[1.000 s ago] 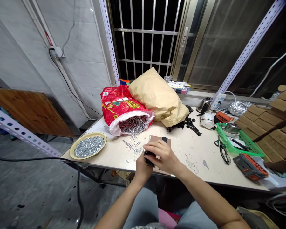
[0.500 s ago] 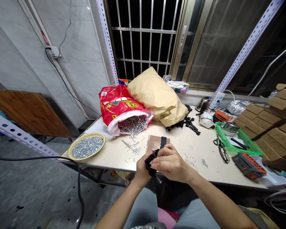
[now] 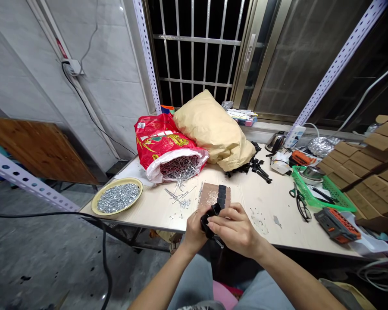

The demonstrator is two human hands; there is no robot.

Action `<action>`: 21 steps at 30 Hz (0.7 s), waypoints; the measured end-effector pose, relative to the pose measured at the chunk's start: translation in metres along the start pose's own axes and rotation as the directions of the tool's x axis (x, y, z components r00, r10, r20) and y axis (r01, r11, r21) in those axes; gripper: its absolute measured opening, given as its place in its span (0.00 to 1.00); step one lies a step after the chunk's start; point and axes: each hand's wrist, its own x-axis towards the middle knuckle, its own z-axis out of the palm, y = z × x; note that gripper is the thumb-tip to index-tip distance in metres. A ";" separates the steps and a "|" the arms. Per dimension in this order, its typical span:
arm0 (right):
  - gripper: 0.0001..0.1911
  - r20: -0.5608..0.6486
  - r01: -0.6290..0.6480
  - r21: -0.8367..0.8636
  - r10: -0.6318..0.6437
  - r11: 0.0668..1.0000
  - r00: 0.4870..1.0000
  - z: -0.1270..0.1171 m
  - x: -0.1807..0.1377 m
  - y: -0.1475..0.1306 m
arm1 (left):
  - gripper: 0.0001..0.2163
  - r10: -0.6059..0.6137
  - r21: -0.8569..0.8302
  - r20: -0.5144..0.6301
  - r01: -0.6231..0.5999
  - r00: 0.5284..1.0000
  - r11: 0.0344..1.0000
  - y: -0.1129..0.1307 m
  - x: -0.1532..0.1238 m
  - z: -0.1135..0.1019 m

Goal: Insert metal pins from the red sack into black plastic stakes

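Observation:
My left hand point(image 3: 194, 233) is wrapped round a black plastic part point(image 3: 208, 224) at the front edge of the table. The fingers of my right hand point(image 3: 235, 228) press against the same part from the other side. A thin metal rod point(image 3: 219, 243) sticks out below it; its upper end is hidden. Just beyond the hands lies a brown board point(image 3: 207, 197) with small pale bits and a row of black pads point(image 3: 221, 196) along its right side. Several loose metal rods point(image 3: 178, 196) and small metal pieces point(image 3: 184, 203) lie to its left.
A yellow dish point(image 3: 141, 193) of small metal pieces stands at the left, near a red bag point(image 3: 163, 140) of rods. Behind are a tan sack point(image 3: 213, 129) and black parts point(image 3: 260, 170). At right are scissors point(image 3: 300, 204), a green basket point(image 3: 345, 202) and cardboard boxes point(image 3: 371, 189).
Both hands, with the black part between them, have shifted slightly right and down. More of the black pads on the board now shows.

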 end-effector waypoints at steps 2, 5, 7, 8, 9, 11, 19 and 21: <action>0.06 0.002 -0.007 0.014 0.007 1.000 1.000 0.000 0.000 0.000 | 0.16 0.000 0.001 -0.002 0.000 1.000 1.000 -0.001 -0.001 0.001; 0.06 0.019 -0.021 0.035 0.021 0.999 1.000 0.001 -0.002 -0.001 | 0.16 0.007 -0.002 -0.004 -0.007 1.000 1.000 0.000 -0.001 0.002; 0.07 0.014 -0.041 0.041 0.041 0.998 0.999 0.002 -0.003 -0.001 | 0.16 0.022 -0.011 -0.011 -0.022 1.000 1.000 0.000 0.000 0.002; 0.07 0.003 -0.051 0.044 0.051 0.998 0.999 0.002 -0.004 -0.001 | 0.16 0.029 -0.016 -0.015 -0.030 0.999 0.999 0.001 0.000 0.002; 0.07 -0.012 -0.060 0.050 0.060 0.997 0.998 0.003 -0.005 -0.001 | 0.16 0.039 -0.019 -0.020 -0.039 0.999 0.999 0.001 0.000 0.002; 0.07 -0.039 -0.064 0.064 0.067 0.996 0.997 0.004 -0.005 -0.002 | 0.17 0.054 -0.017 -0.025 -0.054 0.998 0.998 0.001 0.000 0.003; 0.06 -0.058 -0.065 0.044 0.068 0.997 0.996 0.001 -0.003 -0.004 | 0.17 0.034 -0.016 -0.023 -0.034 0.999 0.999 0.001 -0.001 0.003; 0.07 -0.068 -0.065 0.034 0.067 0.997 0.995 0.001 -0.004 -0.003 | 0.17 0.021 -0.024 -0.014 -0.022 1.000 0.999 0.000 -0.001 0.003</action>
